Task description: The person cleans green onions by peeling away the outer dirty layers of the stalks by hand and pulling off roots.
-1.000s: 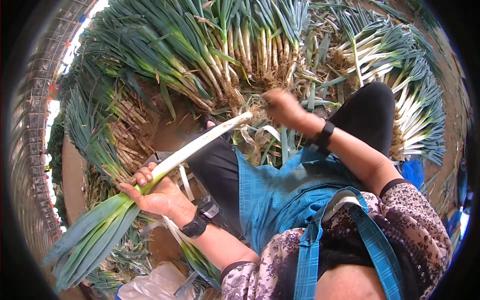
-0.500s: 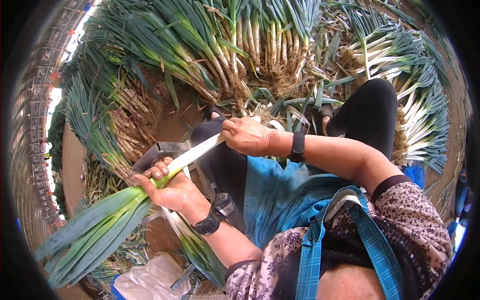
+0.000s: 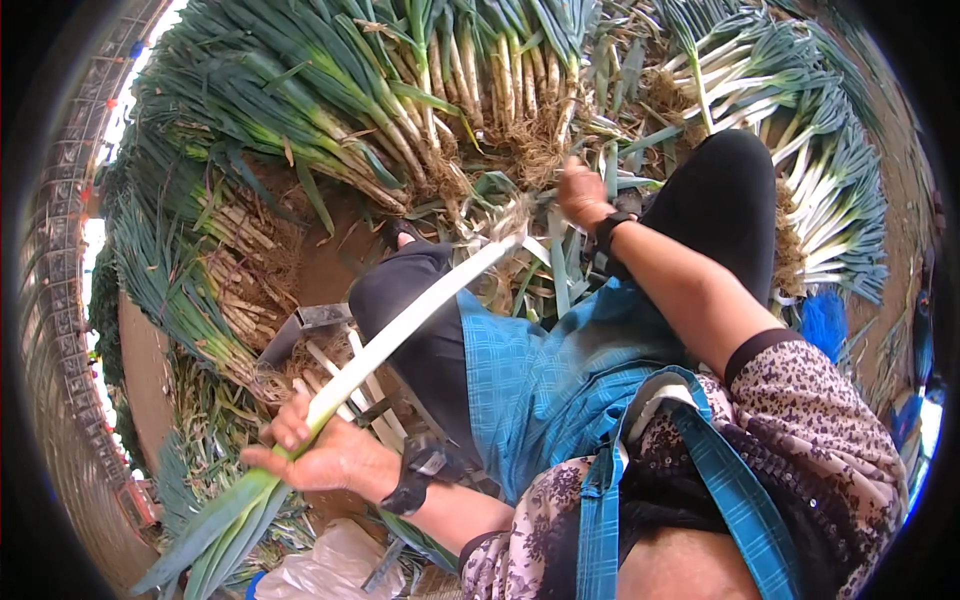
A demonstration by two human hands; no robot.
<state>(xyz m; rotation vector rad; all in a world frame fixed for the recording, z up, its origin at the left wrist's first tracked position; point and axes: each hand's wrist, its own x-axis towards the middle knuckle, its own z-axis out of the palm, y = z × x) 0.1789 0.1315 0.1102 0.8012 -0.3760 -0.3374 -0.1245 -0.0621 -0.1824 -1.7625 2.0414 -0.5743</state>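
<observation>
A long leek (image 3: 400,325) lies across my left palm, its white shaft slanting up to the right and its green leaves hanging toward the lower left. My left hand (image 3: 325,452) is closed around it where white turns to green. The root end is smeared by motion above my left knee. My right hand (image 3: 583,192) is just right of that end, apart from the white shaft, its fingers curled in. What those fingers hold, if anything, is blurred. Pale leek stalks (image 3: 385,405) lie under the held leek, beside a metal frame (image 3: 325,318).
Unpeeled leeks (image 3: 300,120) with dirty roots are heaped ahead and to the left. Cleaner white leeks (image 3: 820,210) form a row at the right. Leaf scraps cover the ground between my feet. A white plastic bag (image 3: 330,565) sits at the lower left; blue strings (image 3: 825,318) hang at the right.
My right hand has left the white shaft and moved up and right, past the root end. My left hand has lowered slightly, still gripping the leek. The whole view has shifted a little.
</observation>
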